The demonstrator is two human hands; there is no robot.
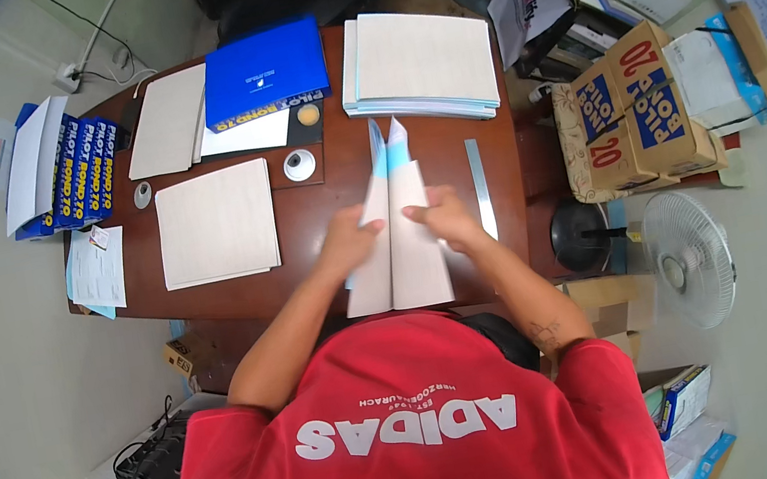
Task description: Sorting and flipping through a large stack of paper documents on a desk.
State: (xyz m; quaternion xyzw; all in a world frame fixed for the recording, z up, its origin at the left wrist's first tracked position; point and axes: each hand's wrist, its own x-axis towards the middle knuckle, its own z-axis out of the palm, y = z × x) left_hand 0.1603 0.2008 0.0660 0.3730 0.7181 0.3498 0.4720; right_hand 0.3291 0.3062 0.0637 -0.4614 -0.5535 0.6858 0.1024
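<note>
Between my hands, over the table's near edge, is a sheaf of cream and light blue paper sheets (417, 264), bent lengthwise so that its two halves rise like a V. My left hand (347, 239) grips the left half, thumb on the inner face. The right half is pinched by my right hand (444, 218), its thumb also on top. Both hands are slightly blurred. A metal ruler (480, 185) lies just right of my right hand. To the left is a flat stack of cream sheets (217, 225). Beyond the sheaf sits a thicker stack of cream and blue sheets (422, 54).
The brown wooden table (303, 215) also carries a blue Pilot Bond paper box (264, 73), another cream stack (166, 123), a white round object (299, 165) and upright blue paper packs (87, 171). Cartons (636, 110) and an electric fan (688, 261) stand to the right.
</note>
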